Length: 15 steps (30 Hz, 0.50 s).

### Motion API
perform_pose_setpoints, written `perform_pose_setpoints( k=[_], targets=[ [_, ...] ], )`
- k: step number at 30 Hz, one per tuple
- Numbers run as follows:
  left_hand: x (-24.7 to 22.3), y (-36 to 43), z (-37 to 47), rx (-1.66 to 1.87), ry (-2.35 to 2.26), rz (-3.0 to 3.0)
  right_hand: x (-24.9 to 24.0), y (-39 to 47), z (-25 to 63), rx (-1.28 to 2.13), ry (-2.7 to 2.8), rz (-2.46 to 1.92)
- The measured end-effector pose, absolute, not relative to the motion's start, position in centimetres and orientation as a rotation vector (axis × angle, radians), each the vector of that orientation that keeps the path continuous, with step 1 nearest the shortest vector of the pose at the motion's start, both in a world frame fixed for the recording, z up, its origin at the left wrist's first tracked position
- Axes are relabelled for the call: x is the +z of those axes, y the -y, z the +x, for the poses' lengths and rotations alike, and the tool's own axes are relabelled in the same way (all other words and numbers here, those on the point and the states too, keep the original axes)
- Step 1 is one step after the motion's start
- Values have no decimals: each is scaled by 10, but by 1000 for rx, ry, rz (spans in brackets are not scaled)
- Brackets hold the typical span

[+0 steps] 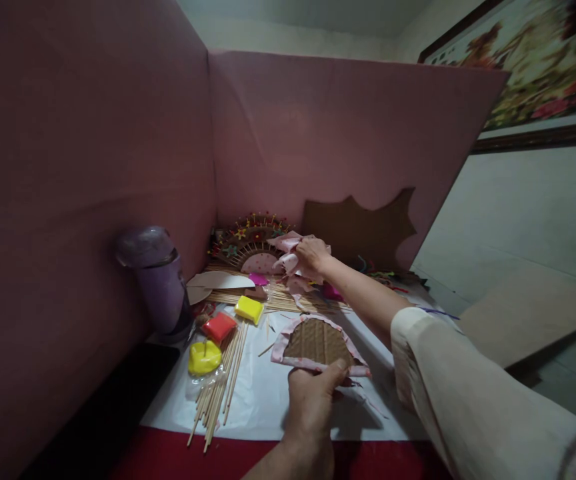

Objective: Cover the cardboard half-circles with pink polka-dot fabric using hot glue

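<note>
The left hand [311, 400] pinches the half-round brown cardboard edged in pink cloth [318, 341] by its straight rim, probably steadying it, while the right hand's [313, 255] fingers clutch crumpled pale-pink fabric [291, 257].

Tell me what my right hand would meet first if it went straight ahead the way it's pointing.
Beyond the pink cloth it grips, your right hand would probably meet the decorated fan-shaped piece. Depth is unclear, so it might pass above it.
</note>
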State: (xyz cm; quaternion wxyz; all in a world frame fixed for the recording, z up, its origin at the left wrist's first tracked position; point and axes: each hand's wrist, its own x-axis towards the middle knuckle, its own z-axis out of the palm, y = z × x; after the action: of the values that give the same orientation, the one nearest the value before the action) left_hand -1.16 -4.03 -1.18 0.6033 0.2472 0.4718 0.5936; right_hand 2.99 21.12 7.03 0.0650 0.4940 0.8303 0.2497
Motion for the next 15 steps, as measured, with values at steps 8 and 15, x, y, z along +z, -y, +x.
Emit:
perform_pose_setpoints(
  k=[8, 15],
  targets=[
    [-15, 41, -11, 1380, -1080, 569, 71, -214, 25, 745, -2547, 1668],
    [-13, 38, -14, 1389, -1107, 535, 65, -205, 23, 542, -2684, 1536]
  ],
)
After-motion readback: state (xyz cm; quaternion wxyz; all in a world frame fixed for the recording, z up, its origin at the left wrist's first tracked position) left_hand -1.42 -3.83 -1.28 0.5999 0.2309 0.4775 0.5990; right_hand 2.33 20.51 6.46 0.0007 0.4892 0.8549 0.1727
